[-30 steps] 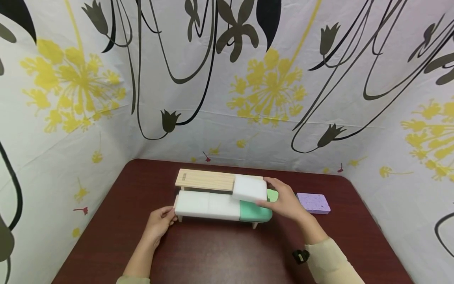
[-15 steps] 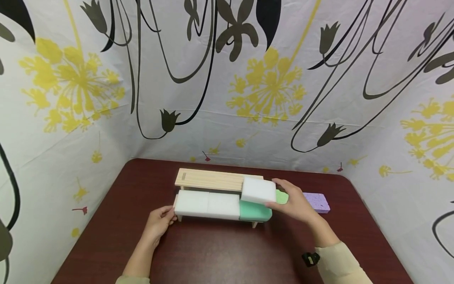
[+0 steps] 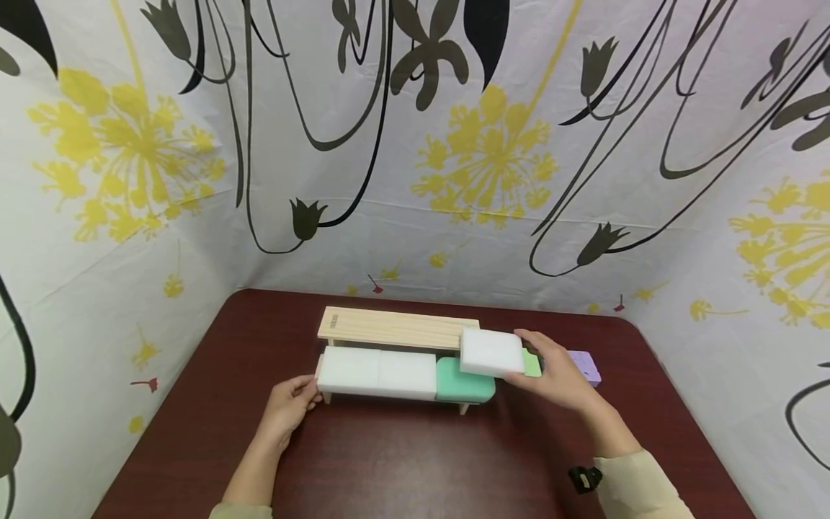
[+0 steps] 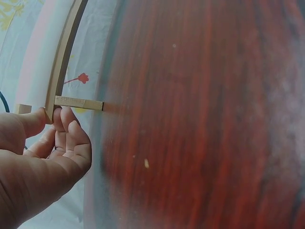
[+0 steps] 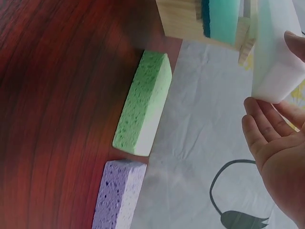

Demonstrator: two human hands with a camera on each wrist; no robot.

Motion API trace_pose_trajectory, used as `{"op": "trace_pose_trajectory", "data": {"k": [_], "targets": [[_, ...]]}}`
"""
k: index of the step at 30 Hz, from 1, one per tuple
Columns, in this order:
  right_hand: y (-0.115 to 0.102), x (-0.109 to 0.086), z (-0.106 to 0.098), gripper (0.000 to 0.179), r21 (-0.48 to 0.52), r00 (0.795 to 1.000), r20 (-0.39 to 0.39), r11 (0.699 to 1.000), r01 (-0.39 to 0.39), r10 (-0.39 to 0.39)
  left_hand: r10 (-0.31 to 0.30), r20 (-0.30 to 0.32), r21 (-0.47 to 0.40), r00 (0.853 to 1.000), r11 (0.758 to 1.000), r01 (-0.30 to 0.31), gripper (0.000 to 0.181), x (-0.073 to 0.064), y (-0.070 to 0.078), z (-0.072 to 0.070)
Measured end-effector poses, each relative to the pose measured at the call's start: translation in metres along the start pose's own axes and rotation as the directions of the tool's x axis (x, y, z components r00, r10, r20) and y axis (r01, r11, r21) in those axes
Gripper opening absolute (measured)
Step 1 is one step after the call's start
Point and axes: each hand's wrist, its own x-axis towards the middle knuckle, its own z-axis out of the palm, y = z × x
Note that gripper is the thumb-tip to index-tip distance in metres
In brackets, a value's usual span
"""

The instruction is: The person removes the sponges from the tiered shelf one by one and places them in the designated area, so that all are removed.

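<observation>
Compared with a second ago, one white block [image 3: 491, 353] has shifted further right, carried by the person's right hand [image 3: 551, 371]. Its fingers are parted just the block's width, pinching it between thumb and fingertips, in the air near the right end of a wooden rack [image 3: 395, 328]. The left hand [image 3: 288, 407] has its thumb and fingers closed on the rack's left end. Along the rack's front tier lie two white blocks [image 3: 407, 375] side by side, then a teal block [image 3: 463, 380]. Beyond, a light green sponge [image 5: 143, 102] and a purple sponge [image 5: 119, 195] rest on the dark red counter [image 3: 389, 468].
</observation>
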Motion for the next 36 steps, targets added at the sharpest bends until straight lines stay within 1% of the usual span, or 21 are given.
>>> {"op": "trace_pose_trajectory", "data": {"k": [5,13,18,24,31,36], "targets": [[0.006,-0.007,-0.005,0.076,-0.006,1.000,-0.006,1.000,0.005,-0.005,0.003,-0.001,0.005,1.000,1.000,-0.003,0.031,0.000,0.001,0.000],[0.015,-0.018,-0.013,0.076,-0.043,0.999,-0.035,0.999,0.007,-0.008,0.003,-0.003,0.005,1.000,1.000,-0.003,0.032,0.000,0.001,0.000],[0.021,-0.027,-0.018,0.075,-0.034,0.999,-0.048,0.999,-0.014,0.013,0.002,-0.001,0.000,1.000,1.000,-0.002,0.032,0.000,0.001,0.000],[0.032,-0.039,-0.019,0.075,-0.034,0.997,-0.073,0.999,-0.038,0.035,0.003,0.001,-0.001,1.000,1.000,-0.003,0.032,0.001,0.001,0.001],[0.043,-0.050,-0.022,0.077,0.001,0.997,-0.047,0.998,-0.064,0.064,0.008,-0.001,0.002,1.000,1.000,-0.008,0.032,0.001,0.000,0.001],[0.051,-0.055,-0.021,0.076,-0.003,0.996,-0.048,0.998,-0.070,0.069,0.011,-0.002,0.003,1.000,1.000,-0.011,0.032,0.002,-0.001,0.002]]}}
